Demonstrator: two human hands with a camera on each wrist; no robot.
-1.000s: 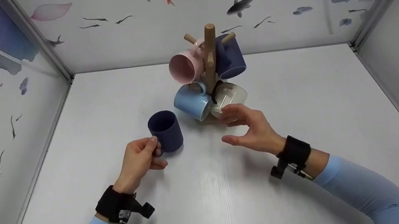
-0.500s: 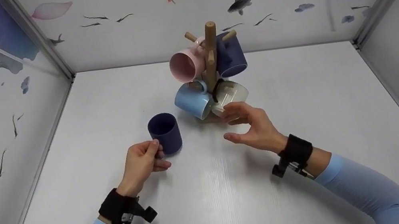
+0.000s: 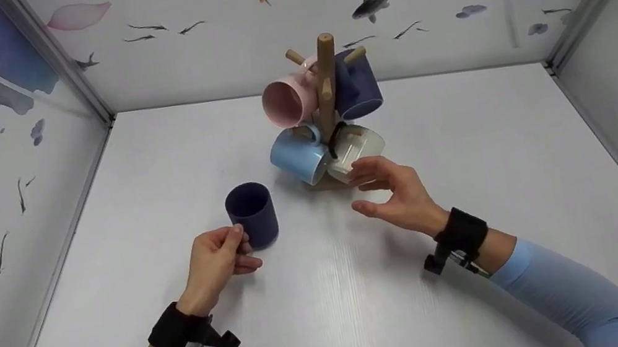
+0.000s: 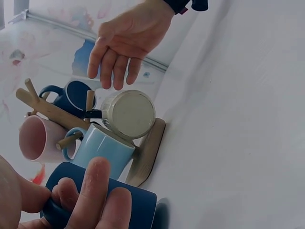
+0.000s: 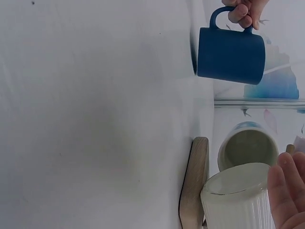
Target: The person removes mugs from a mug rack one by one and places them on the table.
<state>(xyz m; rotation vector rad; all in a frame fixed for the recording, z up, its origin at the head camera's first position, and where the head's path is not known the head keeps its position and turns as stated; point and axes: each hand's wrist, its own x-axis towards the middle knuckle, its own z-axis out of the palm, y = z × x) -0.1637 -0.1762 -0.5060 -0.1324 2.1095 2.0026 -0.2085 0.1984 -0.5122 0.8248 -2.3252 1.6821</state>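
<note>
My left hand (image 3: 214, 264) grips a dark blue mug (image 3: 257, 220) by its handle, the thumb on top. The mug is upright, its mouth up and its base close over the table; in the right wrist view the blue mug (image 5: 231, 55) shows a narrow shadow beside its base. My right hand (image 3: 397, 196) holds nothing, its fingers apart and bent a little, right by a ribbed, clear glass mug (image 3: 363, 142). That glass mug hangs low on a wooden mug tree (image 3: 328, 110). In the left wrist view the right hand (image 4: 136, 36) has its palm showing.
Also on the tree hang a pink mug (image 3: 284, 102) upper left, another dark blue mug (image 3: 358, 90) upper right and a light blue mug (image 3: 300, 156) lower left. The tree's wooden base (image 5: 194, 183) stands on the white table (image 3: 331, 308). Printed panels (image 3: 171, 64) wall the table in.
My left hand has drawn the dark blue mug a little towards me and slightly left. The right hand has shifted slightly right; the mugs on the tree have stayed put.
</note>
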